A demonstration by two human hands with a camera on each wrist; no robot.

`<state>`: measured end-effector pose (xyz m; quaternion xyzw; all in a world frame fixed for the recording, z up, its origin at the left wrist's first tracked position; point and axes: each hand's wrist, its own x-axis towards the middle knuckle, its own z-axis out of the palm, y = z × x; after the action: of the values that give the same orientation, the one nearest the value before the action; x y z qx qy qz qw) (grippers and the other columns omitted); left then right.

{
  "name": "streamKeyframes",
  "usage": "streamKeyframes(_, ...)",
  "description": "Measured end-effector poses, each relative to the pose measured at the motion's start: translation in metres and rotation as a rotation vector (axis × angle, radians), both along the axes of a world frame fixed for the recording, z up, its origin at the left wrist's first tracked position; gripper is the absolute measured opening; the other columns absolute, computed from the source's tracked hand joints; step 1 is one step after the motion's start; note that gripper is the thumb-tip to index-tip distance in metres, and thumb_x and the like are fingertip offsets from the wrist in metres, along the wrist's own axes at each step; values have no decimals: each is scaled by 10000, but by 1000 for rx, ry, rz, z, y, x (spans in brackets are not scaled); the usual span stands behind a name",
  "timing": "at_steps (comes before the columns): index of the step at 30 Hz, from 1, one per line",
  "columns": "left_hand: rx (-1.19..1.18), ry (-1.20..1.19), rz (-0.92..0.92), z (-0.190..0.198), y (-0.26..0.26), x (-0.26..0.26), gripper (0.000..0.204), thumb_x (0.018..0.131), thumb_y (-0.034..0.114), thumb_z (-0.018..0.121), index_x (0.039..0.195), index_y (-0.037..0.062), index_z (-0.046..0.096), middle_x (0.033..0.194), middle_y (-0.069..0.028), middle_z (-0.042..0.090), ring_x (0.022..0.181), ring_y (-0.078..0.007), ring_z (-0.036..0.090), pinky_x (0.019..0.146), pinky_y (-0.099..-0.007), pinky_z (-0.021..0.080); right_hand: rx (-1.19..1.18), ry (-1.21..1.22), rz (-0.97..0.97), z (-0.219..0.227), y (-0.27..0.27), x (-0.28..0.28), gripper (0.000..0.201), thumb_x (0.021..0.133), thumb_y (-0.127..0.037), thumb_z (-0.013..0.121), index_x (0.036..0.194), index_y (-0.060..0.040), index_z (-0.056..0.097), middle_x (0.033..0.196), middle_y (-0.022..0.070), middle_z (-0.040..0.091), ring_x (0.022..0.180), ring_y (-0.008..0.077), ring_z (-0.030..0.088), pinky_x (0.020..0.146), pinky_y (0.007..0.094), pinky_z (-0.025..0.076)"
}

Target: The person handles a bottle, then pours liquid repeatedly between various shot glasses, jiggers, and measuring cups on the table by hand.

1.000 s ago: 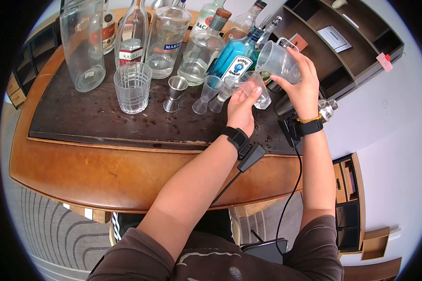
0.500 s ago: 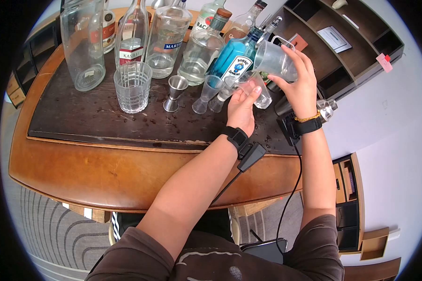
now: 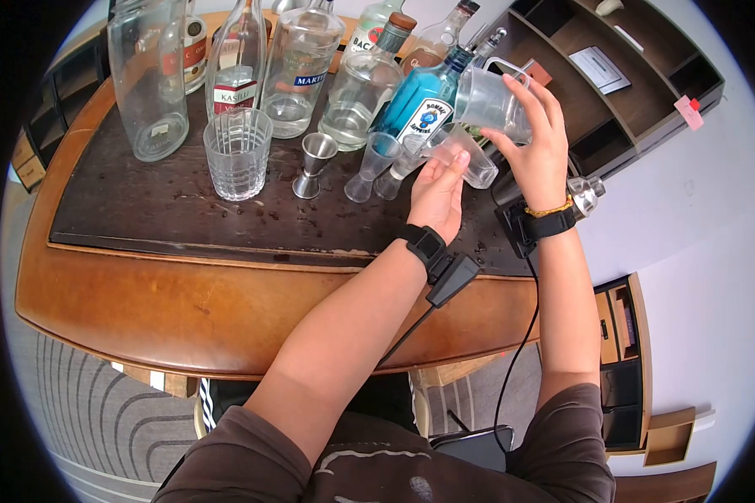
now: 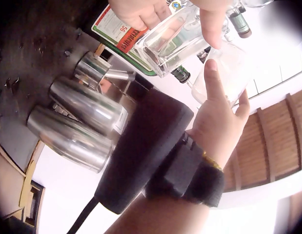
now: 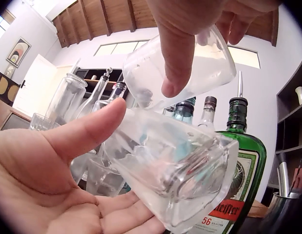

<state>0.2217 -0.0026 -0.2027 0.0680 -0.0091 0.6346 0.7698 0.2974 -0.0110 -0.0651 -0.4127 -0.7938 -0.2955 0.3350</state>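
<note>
My left hand (image 3: 438,194) holds a clear drinking glass (image 3: 476,159) with a thick, square base, tipped well over on its side. Its thumb lies along the near wall of the glass (image 5: 175,165). My right hand (image 3: 541,155) grips a clear jug (image 3: 488,102) from above and the side, thumb and fingers spread round it. The jug (image 5: 141,73), cloudy-walled and tilted, has its lower edge right at the mouth of the glass in the right wrist view. Beside the left hand stand two clear hourglass-shaped jiggers (image 3: 367,172) and a steel jigger (image 3: 315,163).
Behind the hands stand a blue gin bottle (image 3: 419,105), several clear bottles and a tall glass jar (image 3: 149,92). A cut tumbler (image 3: 237,159) is on the left. Steel shaker cups (image 4: 72,139) and a green bottle (image 5: 251,161) are close to the right hand. Water drops dot the dark tabletop (image 3: 143,201).
The glass in my left hand has tipped further toward level, its base swinging up and right. My right hand has shifted slightly left with the jug.
</note>
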Motion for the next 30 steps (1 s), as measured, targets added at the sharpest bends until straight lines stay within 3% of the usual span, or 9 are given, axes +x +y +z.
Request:
streamKeyframes(5, -14, -24, -12, 1, 0, 1, 385, 887, 161, 731, 1222, 83, 559, 1204, -6, 613, 1157, -114, 543, 1036, -272, 385, -1, 19, 2, 0, 0, 0, 750, 599, -127, 868, 1292, -223, 598, 1304, 133, 550, 1131, 337, 583, 919, 410, 518)
streamKeyframes(11, 2, -59, -8, 0, 2, 1, 342, 918, 150, 689, 1223, 69, 557, 1196, -8, 607, 1148, -126, 549, 1046, -301, 404, -1, 58, 7, -2, -2, -1, 749, 602, -146, 875, 1293, -225, 599, 1291, 132, 550, 1146, 324, 576, 920, 404, 517)
streamKeyframes(14, 6, -98, -56, 1, 2, -1, 402, 887, 93, 718, 1234, 71, 515, 1196, -1, 593, 1134, -104, 548, 1011, -267, 412, -2, 74, 8, -4, -1, 0, 748, 606, -154, 877, 1296, -214, 596, 1295, 132, 547, 1160, 322, 567, 932, 402, 510)
streamKeyframes(17, 27, -131, -77, 1, 2, -2, 387, 889, 102, 719, 1217, 81, 515, 1179, 2, 594, 1127, -117, 553, 1020, -308, 411, 1, 99, 10, -5, -1, 0, 749, 600, -154, 883, 1291, -201, 597, 1288, 132, 555, 1168, 319, 563, 953, 407, 498)
streamKeyframes(25, 64, -149, -105, 4, 0, -5, 416, 912, 156, 701, 1256, 98, 475, 1316, -17, 537, 1290, -151, 453, 1116, -399, 289, -74, 292, 44, -3, -5, 1, 746, 622, -202, 890, 1295, -108, 582, 1238, 136, 594, 1154, 289, 572, 978, 394, 463)
streamKeyframes(30, 71, -152, -110, 3, 2, -5, 419, 919, 154, 691, 1269, 111, 464, 1336, -9, 523, 1304, -156, 443, 1120, -425, 278, -85, 322, 48, -7, -6, 5, 747, 657, -180, 885, 1320, -84, 553, 1285, 123, 572, 1173, 255, 566, 998, 373, 450)
